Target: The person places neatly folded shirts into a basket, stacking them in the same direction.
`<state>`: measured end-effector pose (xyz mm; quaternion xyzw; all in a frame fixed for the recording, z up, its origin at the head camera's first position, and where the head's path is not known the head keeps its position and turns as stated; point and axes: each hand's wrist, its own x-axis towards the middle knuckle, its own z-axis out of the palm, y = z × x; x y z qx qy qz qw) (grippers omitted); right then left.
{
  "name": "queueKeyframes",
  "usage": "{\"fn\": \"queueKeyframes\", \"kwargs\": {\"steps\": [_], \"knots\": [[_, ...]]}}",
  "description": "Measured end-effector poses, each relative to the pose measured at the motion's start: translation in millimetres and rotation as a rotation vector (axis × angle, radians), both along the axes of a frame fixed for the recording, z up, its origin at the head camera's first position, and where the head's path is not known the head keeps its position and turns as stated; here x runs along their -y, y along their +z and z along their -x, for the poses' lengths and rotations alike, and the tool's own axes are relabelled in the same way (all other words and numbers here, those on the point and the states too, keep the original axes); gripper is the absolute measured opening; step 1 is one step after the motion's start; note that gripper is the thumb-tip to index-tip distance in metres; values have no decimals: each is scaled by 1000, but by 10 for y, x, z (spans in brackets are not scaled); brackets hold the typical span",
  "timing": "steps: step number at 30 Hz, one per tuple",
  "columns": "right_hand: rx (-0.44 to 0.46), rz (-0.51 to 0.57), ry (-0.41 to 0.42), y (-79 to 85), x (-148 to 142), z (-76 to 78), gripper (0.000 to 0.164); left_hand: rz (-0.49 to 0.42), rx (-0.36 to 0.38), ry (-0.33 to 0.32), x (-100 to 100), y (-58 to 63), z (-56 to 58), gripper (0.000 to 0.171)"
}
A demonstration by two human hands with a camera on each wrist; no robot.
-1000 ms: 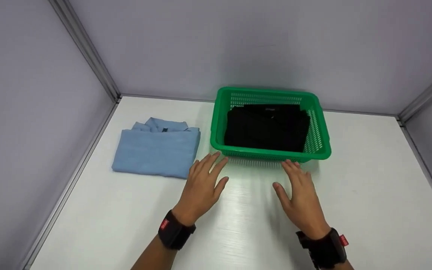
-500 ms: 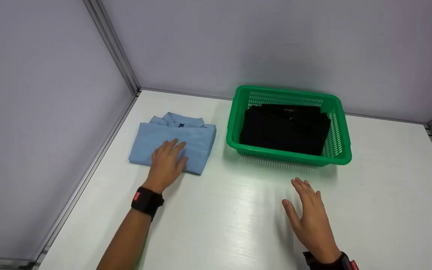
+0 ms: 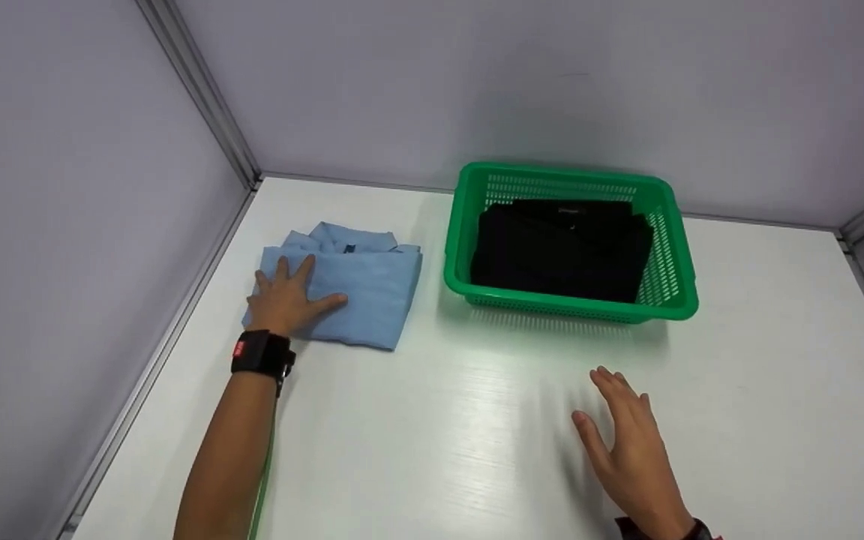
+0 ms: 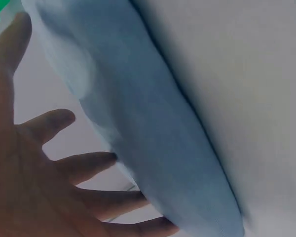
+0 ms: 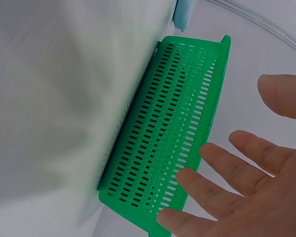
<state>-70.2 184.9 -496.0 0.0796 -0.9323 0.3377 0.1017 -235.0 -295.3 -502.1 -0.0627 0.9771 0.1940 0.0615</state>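
A folded light blue collared shirt [image 3: 364, 292] lies on the left part of the white table, its collar toward the back wall. Over the shirt's left part is my left hand [image 3: 282, 304], palm down with fingers spread; in the left wrist view the fingertips come right at the upper edge of the folded shirt [image 4: 153, 128]. My right hand [image 3: 634, 450] is held above the table in front of the green basket [image 3: 567, 301], its fingers straight and nothing in it. Inside the basket sits a folded black garment [image 3: 559, 255] with a small label at its neck.
The white table [image 3: 432, 442] meets a grey back wall [image 3: 402, 90] just behind the basket. Side panels [image 3: 64, 225] with metal corner rails stand at left and right. A thin green strap or cord [image 3: 263, 480] runs along the left forearm.
My left hand has gone from in front of the basket leftward onto the blue shirt, and its fingers have spread. The right hand has drawn back a little from the basket.
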Motion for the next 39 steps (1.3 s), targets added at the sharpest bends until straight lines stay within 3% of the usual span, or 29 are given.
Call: {"fn": "queueKeyframes", "kwargs": {"steps": [4, 9, 22, 39], "knots": [[8, -2, -3, -22, 7, -13, 55, 42, 50, -1, -31, -94, 47, 115], [0, 3, -4, -55, -2, -9, 55, 69, 37, -1, -99, -170, 78, 115], [34, -26, 37, -92, 118, 16, 54, 99, 21, 17, -215, -143, -200, 112], [-11, -55, 154, -133, 375, -24, 55, 153, -24, 32, -357, -219, -741, 111]]}}
